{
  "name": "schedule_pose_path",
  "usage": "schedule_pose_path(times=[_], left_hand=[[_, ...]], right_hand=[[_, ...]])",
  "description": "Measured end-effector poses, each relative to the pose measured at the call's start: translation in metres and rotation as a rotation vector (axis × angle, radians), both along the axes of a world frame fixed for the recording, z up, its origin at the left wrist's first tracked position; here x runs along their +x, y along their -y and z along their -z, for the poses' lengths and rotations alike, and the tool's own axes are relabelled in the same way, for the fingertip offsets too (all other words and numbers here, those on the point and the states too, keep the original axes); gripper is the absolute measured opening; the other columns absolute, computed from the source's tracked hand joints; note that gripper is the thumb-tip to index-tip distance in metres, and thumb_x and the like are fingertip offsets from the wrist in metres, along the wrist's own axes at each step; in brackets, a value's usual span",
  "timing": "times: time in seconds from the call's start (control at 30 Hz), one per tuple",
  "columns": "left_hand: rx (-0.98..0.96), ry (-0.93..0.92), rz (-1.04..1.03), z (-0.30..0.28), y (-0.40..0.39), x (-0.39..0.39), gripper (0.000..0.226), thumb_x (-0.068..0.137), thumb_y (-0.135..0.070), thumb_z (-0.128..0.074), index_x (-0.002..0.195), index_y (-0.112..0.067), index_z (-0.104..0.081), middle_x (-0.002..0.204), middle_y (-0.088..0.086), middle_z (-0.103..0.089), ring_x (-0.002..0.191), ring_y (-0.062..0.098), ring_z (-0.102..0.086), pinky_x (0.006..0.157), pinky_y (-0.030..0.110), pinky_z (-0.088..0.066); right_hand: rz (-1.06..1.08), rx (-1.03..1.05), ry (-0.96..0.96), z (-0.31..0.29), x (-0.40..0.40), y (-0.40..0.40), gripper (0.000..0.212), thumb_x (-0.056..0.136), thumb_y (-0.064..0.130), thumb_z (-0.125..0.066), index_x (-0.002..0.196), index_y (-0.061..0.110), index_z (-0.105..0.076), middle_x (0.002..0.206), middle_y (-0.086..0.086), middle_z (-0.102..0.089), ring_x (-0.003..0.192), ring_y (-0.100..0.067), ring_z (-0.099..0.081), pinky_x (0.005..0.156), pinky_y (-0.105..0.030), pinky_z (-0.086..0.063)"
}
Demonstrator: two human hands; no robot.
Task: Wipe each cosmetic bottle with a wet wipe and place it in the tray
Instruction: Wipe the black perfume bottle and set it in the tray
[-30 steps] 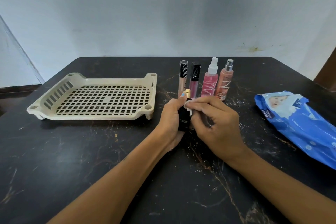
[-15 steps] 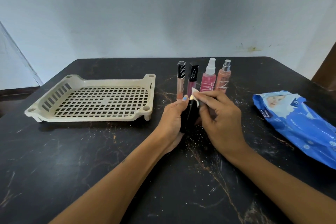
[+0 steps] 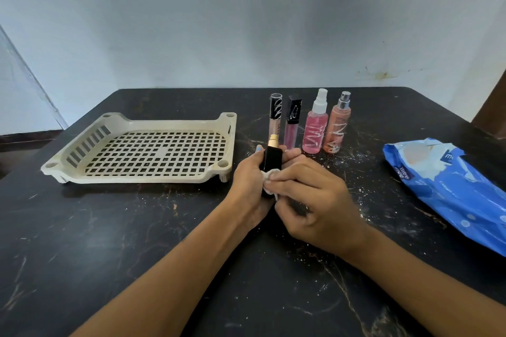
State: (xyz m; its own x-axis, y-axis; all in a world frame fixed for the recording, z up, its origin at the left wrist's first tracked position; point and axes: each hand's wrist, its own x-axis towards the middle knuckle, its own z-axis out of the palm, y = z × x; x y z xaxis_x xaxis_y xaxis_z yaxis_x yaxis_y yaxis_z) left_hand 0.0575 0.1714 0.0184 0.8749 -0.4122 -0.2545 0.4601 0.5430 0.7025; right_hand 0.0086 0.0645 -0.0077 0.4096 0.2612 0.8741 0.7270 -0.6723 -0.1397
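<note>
Gripping the bottle [image 3: 272,159] upright just right of the tray [image 3: 82,172], the left hand [image 3: 250,186] curls round it; right hand [image 3: 315,200] fingers pinch the wipe [image 3: 269,175] against its lower side.

Dark stone-look table [image 3: 137,241], smooth, faintly glossy, veined and flecked with white specks. Cream plastic tray [image 3: 82,164], matt, perforated in a grid. Glossy black bottle [image 3: 272,157] with a shiny gold-metal collar. Soft white wipe [image 3: 269,174], cloth-like, crumpled. Clear plastic spray bottles [image 3: 315,128], pink and peach liquid showing through. Glossy crinkled blue plastic wipes packet [image 3: 451,194]. Matt painted wall [image 3: 246,22].
</note>
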Motion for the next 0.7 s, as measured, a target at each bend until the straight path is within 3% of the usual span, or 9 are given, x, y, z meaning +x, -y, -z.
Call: schedule_pose_path(times=[0.1, 0.17, 0.27, 0.4, 0.47, 0.57, 0.6, 0.7], left_hand=[[-0.014, -0.029, 0.007, -0.002, 0.001, 0.001, 0.046, 0.101, -0.034, -0.026, 0.089, -0.003, -0.058, 0.081, 0.012, -0.071, 0.078, 0.022, -0.069, 0.065, 0.028, -0.057], [-0.031, -0.006, 0.018, -0.002, 0.0, 0.001, 0.05, 0.1, -0.039, -0.028, 0.084, -0.003, -0.058, 0.075, 0.012, -0.07, 0.072, 0.021, -0.068, 0.064, 0.028, -0.057], [0.043, 0.084, 0.013, -0.001, 0.0, -0.001, 0.045, 0.096, -0.041, -0.039, 0.082, -0.004, -0.062, 0.067, 0.008, -0.068, 0.061, 0.016, -0.066, 0.06, 0.024, -0.055], [0.099, 0.124, 0.036, -0.001, 0.0, -0.003, 0.036, 0.096, -0.033, -0.043, 0.08, -0.007, -0.063, 0.064, 0.003, -0.067, 0.06, 0.013, -0.065, 0.066, 0.025, -0.051], [0.063, 0.081, 0.041, 0.0, -0.001, -0.001, 0.04, 0.096, -0.035, -0.042, 0.078, -0.006, -0.064, 0.071, 0.006, -0.069, 0.069, 0.017, -0.067, 0.078, 0.032, -0.051], [0.088, 0.003, 0.067, -0.001, -0.003, 0.0, 0.056, 0.094, -0.045, -0.037, 0.117, 0.002, -0.057, 0.117, 0.016, -0.064, 0.107, 0.029, -0.061, 0.095, 0.038, -0.047], [0.074, -0.009, 0.08, -0.001, -0.003, 0.0, 0.06, 0.095, -0.046, -0.035, 0.124, 0.003, -0.053, 0.122, 0.019, -0.062, 0.109, 0.029, -0.061, 0.091, 0.036, -0.051], [0.038, -0.018, 0.068, -0.001, -0.004, 0.0, 0.051, 0.096, -0.046, -0.033, 0.1, -0.002, -0.057, 0.11, 0.019, -0.067, 0.103, 0.029, -0.066, 0.076, 0.034, -0.058]], right_hand=[[-0.042, 0.01, -0.009, -0.001, 0.0, 0.001, 0.018, 0.068, -0.01, -0.067, 0.081, 0.0, -0.076, 0.086, -0.01, -0.071, 0.082, -0.022, -0.066, 0.078, -0.031, -0.055], [-0.015, 0.069, -0.033, -0.001, 0.002, 0.001, 0.018, 0.071, -0.01, -0.068, 0.085, -0.001, -0.076, 0.089, -0.01, -0.071, 0.086, -0.021, -0.066, 0.083, -0.029, -0.054], [0.1, 0.215, -0.123, -0.001, 0.007, 0.003, 0.023, 0.08, -0.004, -0.065, 0.101, 0.0, -0.074, 0.1, -0.008, -0.07, 0.094, -0.01, -0.063, 0.089, -0.015, -0.049], [0.082, 0.263, -0.154, -0.002, 0.006, 0.003, 0.025, 0.083, -0.002, -0.065, 0.106, 0.0, -0.072, 0.103, -0.008, -0.069, 0.096, -0.007, -0.063, 0.089, -0.013, -0.049], [0.039, 0.197, -0.129, -0.001, 0.003, 0.002, 0.025, 0.077, -0.006, -0.067, 0.099, 0.0, -0.074, 0.099, -0.009, -0.069, 0.094, -0.013, -0.066, 0.087, -0.021, -0.053], [-0.008, 0.057, -0.074, -0.002, -0.002, 0.002, 0.02, 0.071, -0.007, -0.066, 0.089, -0.001, -0.075, 0.092, -0.011, -0.069, 0.089, -0.022, -0.067, 0.079, -0.033, -0.055], [-0.017, 0.013, -0.05, -0.003, -0.003, 0.002, 0.019, 0.07, -0.007, -0.067, 0.085, -0.002, -0.075, 0.09, -0.011, -0.069, 0.087, -0.022, -0.066, 0.079, -0.032, -0.055], [-0.011, -0.097, 0.007, -0.004, -0.004, 0.0, 0.013, 0.071, -0.005, -0.072, 0.083, -0.001, -0.075, 0.088, -0.011, -0.069, 0.084, -0.02, -0.063, 0.079, -0.028, -0.053]])
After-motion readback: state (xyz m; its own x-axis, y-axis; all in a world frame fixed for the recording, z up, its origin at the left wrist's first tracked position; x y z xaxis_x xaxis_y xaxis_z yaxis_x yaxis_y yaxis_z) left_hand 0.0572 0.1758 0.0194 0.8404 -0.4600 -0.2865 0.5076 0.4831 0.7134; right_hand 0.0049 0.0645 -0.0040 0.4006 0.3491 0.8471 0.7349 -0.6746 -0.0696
